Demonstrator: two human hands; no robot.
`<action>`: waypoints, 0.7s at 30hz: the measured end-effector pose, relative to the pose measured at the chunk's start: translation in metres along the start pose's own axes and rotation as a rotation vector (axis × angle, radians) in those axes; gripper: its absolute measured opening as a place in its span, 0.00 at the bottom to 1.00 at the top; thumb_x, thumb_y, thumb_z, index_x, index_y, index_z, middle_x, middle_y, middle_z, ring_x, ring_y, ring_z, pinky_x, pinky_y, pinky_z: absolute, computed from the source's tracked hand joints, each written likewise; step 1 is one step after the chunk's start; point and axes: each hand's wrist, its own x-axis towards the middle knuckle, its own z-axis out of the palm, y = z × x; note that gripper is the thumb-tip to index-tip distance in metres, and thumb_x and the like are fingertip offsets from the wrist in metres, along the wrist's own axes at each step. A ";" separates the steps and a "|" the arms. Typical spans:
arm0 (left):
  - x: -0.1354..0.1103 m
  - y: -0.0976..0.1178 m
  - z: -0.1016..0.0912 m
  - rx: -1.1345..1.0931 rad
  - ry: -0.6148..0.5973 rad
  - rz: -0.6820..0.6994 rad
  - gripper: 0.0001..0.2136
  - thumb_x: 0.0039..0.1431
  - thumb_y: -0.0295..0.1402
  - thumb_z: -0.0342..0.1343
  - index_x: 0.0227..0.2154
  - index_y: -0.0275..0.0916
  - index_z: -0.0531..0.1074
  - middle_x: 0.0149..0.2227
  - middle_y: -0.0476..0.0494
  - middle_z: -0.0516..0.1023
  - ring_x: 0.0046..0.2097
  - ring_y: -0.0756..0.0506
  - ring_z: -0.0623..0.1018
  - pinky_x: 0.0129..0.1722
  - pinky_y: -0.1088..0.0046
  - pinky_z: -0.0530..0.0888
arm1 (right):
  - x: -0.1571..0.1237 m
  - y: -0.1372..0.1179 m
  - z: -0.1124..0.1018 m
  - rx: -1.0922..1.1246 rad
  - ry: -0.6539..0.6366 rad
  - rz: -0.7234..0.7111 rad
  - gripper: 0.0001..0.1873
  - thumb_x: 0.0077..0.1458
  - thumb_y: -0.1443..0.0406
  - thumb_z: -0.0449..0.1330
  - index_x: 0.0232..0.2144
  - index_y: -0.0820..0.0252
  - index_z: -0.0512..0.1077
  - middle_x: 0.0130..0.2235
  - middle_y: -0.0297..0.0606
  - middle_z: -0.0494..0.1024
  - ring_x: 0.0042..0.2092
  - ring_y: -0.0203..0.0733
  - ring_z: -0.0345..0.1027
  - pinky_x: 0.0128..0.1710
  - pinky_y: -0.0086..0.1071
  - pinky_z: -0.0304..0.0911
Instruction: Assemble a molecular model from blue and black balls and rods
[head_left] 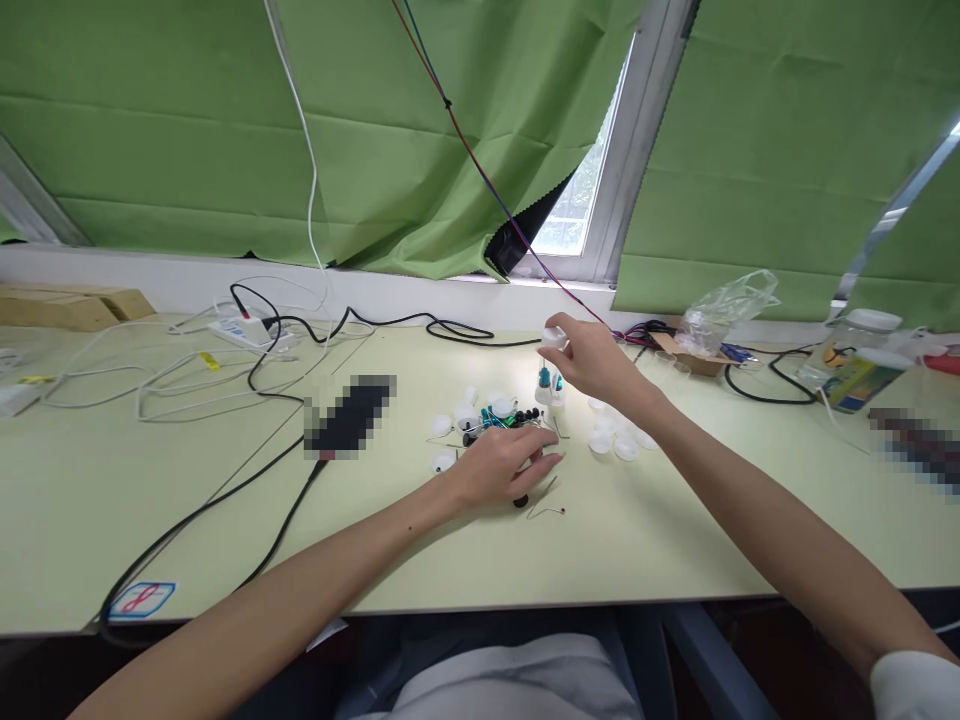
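My right hand [592, 360] pinches the white top of a small clear bottle [544, 388] with teal parts inside. The bottle is upright, close to the table; a second similar one seems to stand beside it, partly hidden by my fingers. My left hand [502, 468] lies low at the near side of a pile of small black and teal parts [501, 415], its fingers stretched out and apart. Bent metal wires [547, 512] and a black round piece [520, 501] lie by its thumb. White round caps [442, 461] lie left of the pile.
More white caps [625, 447] lie under my right forearm. To the left are a blurred dark device [351, 417] on a black cable and a white power strip [251, 332]. A cardboard tray [697, 358], plastic bag [727, 312] and clear jar [862, 335] stand at the back right.
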 end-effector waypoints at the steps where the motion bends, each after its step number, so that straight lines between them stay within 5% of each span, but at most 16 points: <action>1: 0.000 0.000 -0.001 0.036 -0.017 0.045 0.10 0.69 0.36 0.47 0.41 0.36 0.71 0.26 0.49 0.75 0.26 0.51 0.72 0.26 0.75 0.65 | 0.005 -0.001 0.005 -0.038 -0.008 0.000 0.13 0.61 0.64 0.58 0.48 0.62 0.68 0.36 0.44 0.77 0.34 0.45 0.69 0.33 0.33 0.56; 9: 0.001 0.000 -0.002 0.144 -0.079 0.119 0.13 0.70 0.36 0.44 0.36 0.37 0.71 0.23 0.49 0.74 0.25 0.50 0.73 0.25 0.73 0.63 | 0.027 -0.001 0.032 -0.183 -0.145 0.077 0.13 0.63 0.66 0.55 0.50 0.63 0.65 0.43 0.51 0.73 0.44 0.53 0.68 0.37 0.36 0.58; 21: 0.001 0.001 -0.001 0.142 -0.097 0.129 0.13 0.70 0.35 0.45 0.35 0.37 0.72 0.22 0.49 0.73 0.24 0.50 0.73 0.24 0.73 0.61 | 0.025 0.007 0.043 -0.247 -0.221 0.115 0.13 0.65 0.65 0.54 0.51 0.64 0.63 0.45 0.51 0.70 0.43 0.51 0.69 0.37 0.35 0.58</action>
